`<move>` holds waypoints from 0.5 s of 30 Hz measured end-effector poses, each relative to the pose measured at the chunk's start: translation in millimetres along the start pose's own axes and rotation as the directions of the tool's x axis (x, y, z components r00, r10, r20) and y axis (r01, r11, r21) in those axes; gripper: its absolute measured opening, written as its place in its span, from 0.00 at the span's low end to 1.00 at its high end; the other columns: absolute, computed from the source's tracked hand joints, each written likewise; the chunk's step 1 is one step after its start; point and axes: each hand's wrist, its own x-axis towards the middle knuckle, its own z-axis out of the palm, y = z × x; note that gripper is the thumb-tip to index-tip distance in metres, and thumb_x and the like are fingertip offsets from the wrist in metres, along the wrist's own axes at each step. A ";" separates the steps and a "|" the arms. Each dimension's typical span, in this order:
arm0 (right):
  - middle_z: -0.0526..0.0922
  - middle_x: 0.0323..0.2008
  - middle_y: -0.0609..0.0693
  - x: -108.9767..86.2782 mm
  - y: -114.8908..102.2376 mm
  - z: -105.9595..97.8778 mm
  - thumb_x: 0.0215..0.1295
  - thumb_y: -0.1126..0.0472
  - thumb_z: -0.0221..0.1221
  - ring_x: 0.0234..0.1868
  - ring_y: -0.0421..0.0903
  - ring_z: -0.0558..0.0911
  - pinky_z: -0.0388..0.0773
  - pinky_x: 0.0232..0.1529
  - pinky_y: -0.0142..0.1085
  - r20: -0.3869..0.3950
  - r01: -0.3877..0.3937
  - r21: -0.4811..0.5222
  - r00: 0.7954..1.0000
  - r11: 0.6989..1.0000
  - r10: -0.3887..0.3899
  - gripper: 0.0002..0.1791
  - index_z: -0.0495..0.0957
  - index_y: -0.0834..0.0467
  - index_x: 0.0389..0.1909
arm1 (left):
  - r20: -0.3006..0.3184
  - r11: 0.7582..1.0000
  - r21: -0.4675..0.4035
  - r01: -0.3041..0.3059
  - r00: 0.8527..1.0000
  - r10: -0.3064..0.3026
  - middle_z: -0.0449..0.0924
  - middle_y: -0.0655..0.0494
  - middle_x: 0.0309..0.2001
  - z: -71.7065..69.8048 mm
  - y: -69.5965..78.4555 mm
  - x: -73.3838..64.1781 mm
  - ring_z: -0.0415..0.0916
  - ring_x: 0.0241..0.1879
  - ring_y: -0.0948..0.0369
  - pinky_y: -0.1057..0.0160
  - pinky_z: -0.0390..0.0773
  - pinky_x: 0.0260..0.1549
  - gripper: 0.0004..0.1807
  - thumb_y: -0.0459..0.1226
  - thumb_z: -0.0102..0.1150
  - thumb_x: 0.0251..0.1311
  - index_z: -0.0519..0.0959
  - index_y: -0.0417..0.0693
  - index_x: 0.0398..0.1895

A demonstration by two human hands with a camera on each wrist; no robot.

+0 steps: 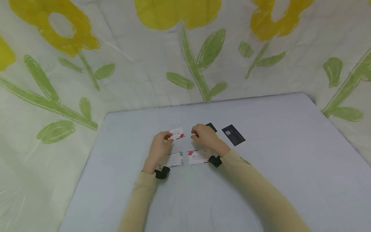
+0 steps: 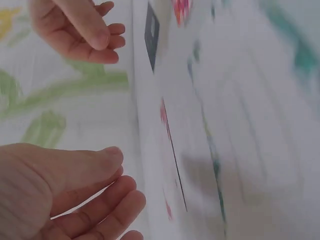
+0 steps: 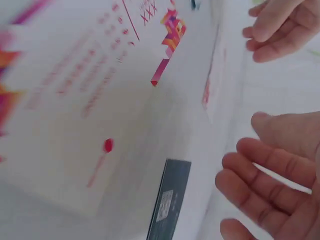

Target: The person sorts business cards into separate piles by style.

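Observation:
My left hand (image 1: 158, 146) hovers at the left end of a white card with red flowers (image 1: 178, 132). Its fingers are loosely bent, with no object between thumb and fingertips in the left wrist view. My right hand (image 1: 205, 134) is above the table to the right of that card, fingers relaxed and holding nothing in the right wrist view. Behind it a dark card (image 1: 213, 127) is partly hidden. Below my wrists lie a white card with green leaves (image 1: 175, 159), partly covered by the left forearm, and a white card with pink-red flowers (image 1: 199, 157).
Another dark card with a small white code square (image 1: 234, 135) lies to the right of my right hand. All the cards rest on a pale table (image 1: 275, 154). A white curtain painted with yellow flowers (image 1: 162, 61) hangs along the table's far edge and sides.

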 end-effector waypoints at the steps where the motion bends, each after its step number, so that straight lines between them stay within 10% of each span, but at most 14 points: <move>1: 0.77 0.33 0.51 7.9 -1.0 2.8 0.63 0.59 0.58 0.34 0.46 0.76 0.73 0.38 0.39 0.026 0.015 -0.008 1.000 1.000 -0.015 0.10 0.79 0.61 0.40 | 0.001 1.000 0.008 0.019 1.000 -0.019 0.77 0.41 0.44 -3.4 -5.0 2.7 0.72 0.43 0.49 0.53 0.72 0.43 0.13 0.29 0.57 0.58 0.77 0.33 0.46; 7: 0.76 0.52 0.53 39.6 -3.6 21.2 0.66 0.59 0.55 0.57 0.50 0.71 0.62 0.58 0.52 0.151 0.060 -0.039 0.987 0.997 -0.053 0.17 0.74 0.59 0.54 | 0.056 0.998 0.043 0.045 0.997 -0.047 0.73 0.34 0.48 -7.7 -27.3 17.6 0.70 0.49 0.44 0.49 0.69 0.49 0.21 0.28 0.60 0.54 0.72 0.27 0.51; 15: 0.71 0.58 0.56 42.8 -6.2 34.1 0.64 0.63 0.54 0.60 0.53 0.68 0.63 0.57 0.55 0.094 0.077 -0.124 0.993 0.989 -0.065 0.21 0.69 0.61 0.59 | 0.131 0.994 0.107 0.025 0.991 -0.039 0.71 0.34 0.50 1.5 -26.1 26.9 0.67 0.52 0.42 0.49 0.66 0.54 0.28 0.32 0.65 0.51 0.70 0.26 0.54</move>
